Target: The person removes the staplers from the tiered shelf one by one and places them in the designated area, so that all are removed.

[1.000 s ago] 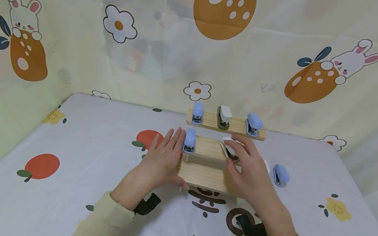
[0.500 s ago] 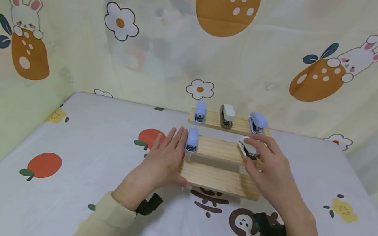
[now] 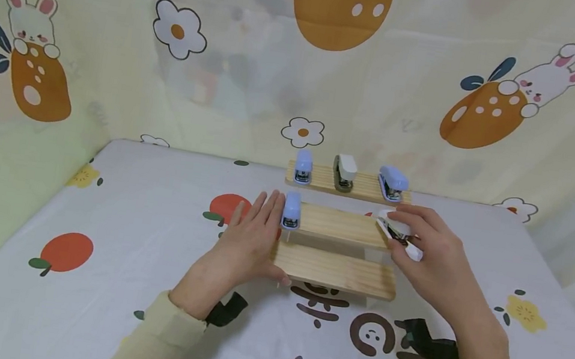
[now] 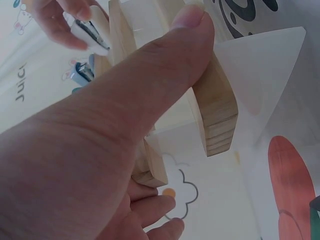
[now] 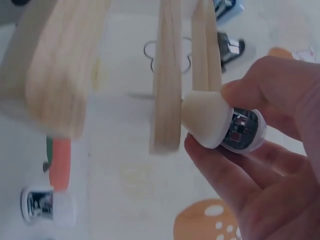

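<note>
A wooden tiered rack [image 3: 335, 271] stands on the table. My left hand [image 3: 249, 241] lies along the rack's left end with fingers straight; its thumb [image 4: 187, 40] rests on the lowest board in the left wrist view. My right hand [image 3: 438, 254] pinches a white stapler [image 3: 396, 227] at the right end of the middle board [image 3: 338, 225]. In the right wrist view, the stapler's white rounded end [image 5: 205, 117] is right at that board's surface. A blue stapler [image 3: 292, 209] stands on the left end of the same board.
On the top board [image 3: 320, 178] stand a left blue stapler [image 3: 304, 166], a white and grey stapler [image 3: 345, 172] and a right blue stapler [image 3: 393, 182]. A pale stapler [image 5: 47, 205] lies beside the rack. Patterned cloth [image 3: 223, 86] hangs behind the table.
My right hand has moved right along the middle board with the white stapler, from near its centre to its right end. My left hand has stayed at the rack's left end.
</note>
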The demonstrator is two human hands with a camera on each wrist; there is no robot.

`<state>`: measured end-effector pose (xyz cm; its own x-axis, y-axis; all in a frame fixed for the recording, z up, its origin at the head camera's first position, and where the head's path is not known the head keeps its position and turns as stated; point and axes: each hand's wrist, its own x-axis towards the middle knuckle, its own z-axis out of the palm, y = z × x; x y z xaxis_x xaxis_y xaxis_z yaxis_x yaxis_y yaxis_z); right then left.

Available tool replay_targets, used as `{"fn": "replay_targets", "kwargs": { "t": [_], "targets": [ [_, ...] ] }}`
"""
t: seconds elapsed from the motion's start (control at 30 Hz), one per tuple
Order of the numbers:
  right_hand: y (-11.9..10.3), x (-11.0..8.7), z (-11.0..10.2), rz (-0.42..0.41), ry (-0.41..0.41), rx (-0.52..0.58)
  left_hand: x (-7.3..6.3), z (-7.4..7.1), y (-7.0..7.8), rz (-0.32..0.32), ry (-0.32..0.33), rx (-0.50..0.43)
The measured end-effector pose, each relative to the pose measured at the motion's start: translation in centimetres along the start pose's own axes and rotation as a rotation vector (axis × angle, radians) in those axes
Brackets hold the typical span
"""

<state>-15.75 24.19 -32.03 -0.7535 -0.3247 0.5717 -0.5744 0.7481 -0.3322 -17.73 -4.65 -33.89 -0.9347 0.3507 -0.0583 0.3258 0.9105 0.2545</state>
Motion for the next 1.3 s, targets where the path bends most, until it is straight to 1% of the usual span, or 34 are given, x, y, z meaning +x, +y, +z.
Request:
{"fn": "replay_targets", "kwargs": {
  "t": [0.2, 0.3, 0.73, 0.83, 1.07, 1.17, 1.3],
  "targets": [
    [0.8, -0.5, -1.0, 0.067, 0.013, -0.025, 0.0, -0.1, 0.0, 0.004, -0.002, 0.008],
    [1.2, -0.6, -1.4, 0.088, 0.017, -0.031, 0.0, -0.1, 0.0, 0.001, -0.005, 0.009],
    [2.6, -1.0, -1.6, 0.176, -0.001, -0.017, 0.0, -0.1, 0.0, 0.003, -0.001, 0.005],
    [2.7, -1.1, -1.8, 0.213, -0.001, -0.014, 0.0, -0.2, 0.0, 0.009, 0.002, 0.011],
    [2.9, -1.3, -2.4, 0.342, -0.001, -0.057, 0.0, -0.3, -0.1, 0.015, 0.011, 0.019],
    [3.0, -1.4, -2.5, 0.369, 0.007, -0.071, 0.0, -0.3, 0.0, 0.013, 0.012, 0.011],
    [3.4, -1.5, -2.6, 0.392, -0.001, -0.077, -0.1, -0.3, 0.1, 0.008, 0.006, 0.015]
  ]
}}
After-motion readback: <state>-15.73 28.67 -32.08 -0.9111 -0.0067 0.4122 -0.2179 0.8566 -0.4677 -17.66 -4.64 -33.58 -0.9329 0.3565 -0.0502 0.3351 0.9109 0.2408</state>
